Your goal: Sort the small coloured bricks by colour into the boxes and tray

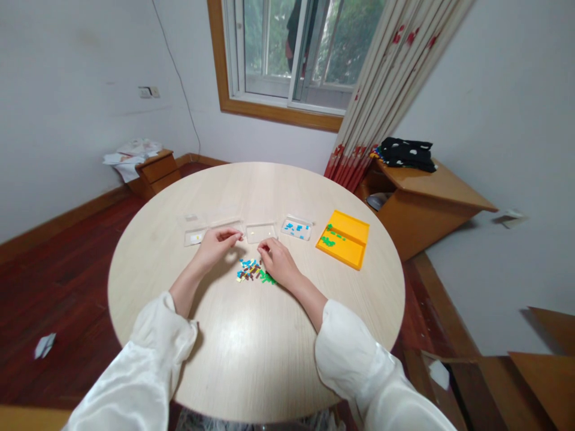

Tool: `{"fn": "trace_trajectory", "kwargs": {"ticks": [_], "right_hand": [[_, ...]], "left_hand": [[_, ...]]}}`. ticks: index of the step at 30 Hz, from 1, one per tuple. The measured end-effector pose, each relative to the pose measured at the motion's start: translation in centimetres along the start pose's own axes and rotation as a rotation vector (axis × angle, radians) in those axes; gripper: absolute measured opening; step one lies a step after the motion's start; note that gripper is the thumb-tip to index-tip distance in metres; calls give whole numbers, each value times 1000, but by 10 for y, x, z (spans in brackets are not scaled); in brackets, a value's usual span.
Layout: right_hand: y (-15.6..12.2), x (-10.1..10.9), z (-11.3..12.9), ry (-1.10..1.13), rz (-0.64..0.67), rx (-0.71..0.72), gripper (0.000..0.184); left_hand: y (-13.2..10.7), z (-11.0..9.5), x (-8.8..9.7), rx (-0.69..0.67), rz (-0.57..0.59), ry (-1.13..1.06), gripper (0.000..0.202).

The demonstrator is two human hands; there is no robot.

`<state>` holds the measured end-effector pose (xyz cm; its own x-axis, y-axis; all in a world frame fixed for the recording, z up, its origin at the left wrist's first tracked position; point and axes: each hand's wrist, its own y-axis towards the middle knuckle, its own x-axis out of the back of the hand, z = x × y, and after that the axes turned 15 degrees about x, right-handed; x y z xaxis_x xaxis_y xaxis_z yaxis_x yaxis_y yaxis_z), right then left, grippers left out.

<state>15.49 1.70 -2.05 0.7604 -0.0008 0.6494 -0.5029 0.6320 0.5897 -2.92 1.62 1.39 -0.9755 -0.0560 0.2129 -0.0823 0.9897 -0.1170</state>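
Note:
A small pile of mixed building bricks [248, 270] in blue, yellow, white, brown and green lies mid-table. My left hand [218, 246] is above and left of it, thumb and fingertips pinched together in front of the clear boxes; anything between them is too small to make out. Just over the pile's right side, my right hand [279, 262] has its fingers closed in a pinch, and what they hold is hidden. Green bricks [268, 278] lie partly beneath it. Beyond the hands stands a shallow clear box [261, 226] with a few pale pieces inside.
Another clear box [297, 218] holds blue bricks. An open yellow case [354, 242] with green bricks lies at right. Left of it all is a clear box [185, 236] with a yellow-and-white piece. All stand on a round wooden table [251, 359]; a cabinet [431, 206] is beyond it.

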Motion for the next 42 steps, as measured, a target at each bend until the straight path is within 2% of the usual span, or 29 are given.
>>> {"fn": "trace_trajectory", "kwargs": {"ticks": [4, 15, 26, 28, 35, 42], "right_hand": [[2, 3, 5, 23, -65, 69, 12], [2, 7, 11, 21, -93, 159, 11], [1, 8, 7, 13, -105, 151, 13], [0, 8, 3, -18, -65, 128, 12], [-6, 7, -10, -73, 266, 19, 8], [-4, 13, -5, -91, 362, -6, 10]], "left_hand": [[-3, 1, -12, 28, 203, 40, 24], [-3, 8, -16, 67, 386, -37, 25], [-3, 7, -14, 119, 396, -113, 23], [-2, 8, -13, 139, 375, -149, 23], [-1, 9, -8, 195, 373, -242, 30], [-1, 8, -8, 181, 391, -243, 34]]}}
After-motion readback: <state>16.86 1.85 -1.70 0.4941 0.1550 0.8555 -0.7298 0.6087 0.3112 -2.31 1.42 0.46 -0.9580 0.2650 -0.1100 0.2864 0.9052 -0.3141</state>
